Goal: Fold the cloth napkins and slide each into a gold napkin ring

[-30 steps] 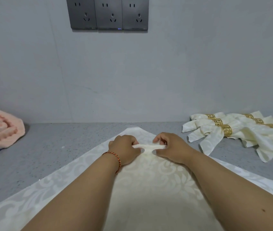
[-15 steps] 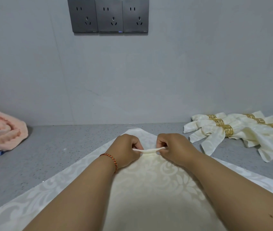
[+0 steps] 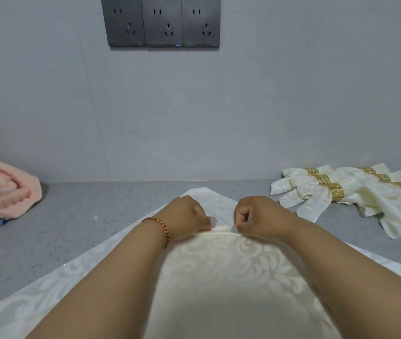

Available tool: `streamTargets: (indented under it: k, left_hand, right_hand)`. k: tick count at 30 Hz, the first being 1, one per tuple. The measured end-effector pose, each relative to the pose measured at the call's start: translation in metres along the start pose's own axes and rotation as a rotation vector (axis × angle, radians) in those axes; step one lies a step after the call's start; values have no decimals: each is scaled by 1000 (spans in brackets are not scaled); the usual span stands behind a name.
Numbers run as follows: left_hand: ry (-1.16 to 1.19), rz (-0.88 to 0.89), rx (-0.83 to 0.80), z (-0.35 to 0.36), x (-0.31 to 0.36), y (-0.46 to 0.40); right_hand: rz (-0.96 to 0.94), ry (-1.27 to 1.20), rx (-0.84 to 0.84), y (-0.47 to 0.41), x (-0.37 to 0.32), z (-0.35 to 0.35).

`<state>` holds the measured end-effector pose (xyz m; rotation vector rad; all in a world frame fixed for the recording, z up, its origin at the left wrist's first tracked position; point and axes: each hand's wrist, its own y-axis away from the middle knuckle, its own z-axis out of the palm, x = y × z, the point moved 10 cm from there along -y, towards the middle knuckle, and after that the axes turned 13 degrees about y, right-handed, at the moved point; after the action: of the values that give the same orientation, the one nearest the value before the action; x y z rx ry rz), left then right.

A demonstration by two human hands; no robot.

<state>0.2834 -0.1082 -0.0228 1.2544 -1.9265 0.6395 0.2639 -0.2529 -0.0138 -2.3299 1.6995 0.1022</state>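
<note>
Cream napkin [image 3: 219,270] fold is pinched by curled fingers of left hand [image 3: 186,217] and right hand [image 3: 259,216], knuckles up.

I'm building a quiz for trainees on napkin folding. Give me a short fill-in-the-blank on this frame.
1. Both hands, the left hand and the right hand, pinch a raised fold of the cream ____ spread on the counter.
2. The finished napkins lying at the right each sit in a ring coloured ____.
3. The crumpled towel at the left edge is ____ in colour.
4. The red-orange bracelet is on the ____ wrist.

Missing words: napkin; gold; pink; left
</note>
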Motion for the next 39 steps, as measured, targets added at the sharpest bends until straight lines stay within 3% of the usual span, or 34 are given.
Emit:
streamTargets:
  k: [4,12,25,34,39]
  left_hand:
    - [-122,47,-57,7,4,-2]
    - [-245,-31,-130,9,0,1]
    - [-307,78,-65,4,21,8]
    - [-453,-13,-205,10,26,16]
    - [-374,-121,-269,7,18,17]
  right_hand:
    - [14,-17,-78,0,0,5]
    - [4,104,-211,1,-3,14]
    - [-126,303,-80,7,-35,-8]
    - [-97,365,-257,13,-42,-2]
    - [3,247,-317,17,-30,-8]
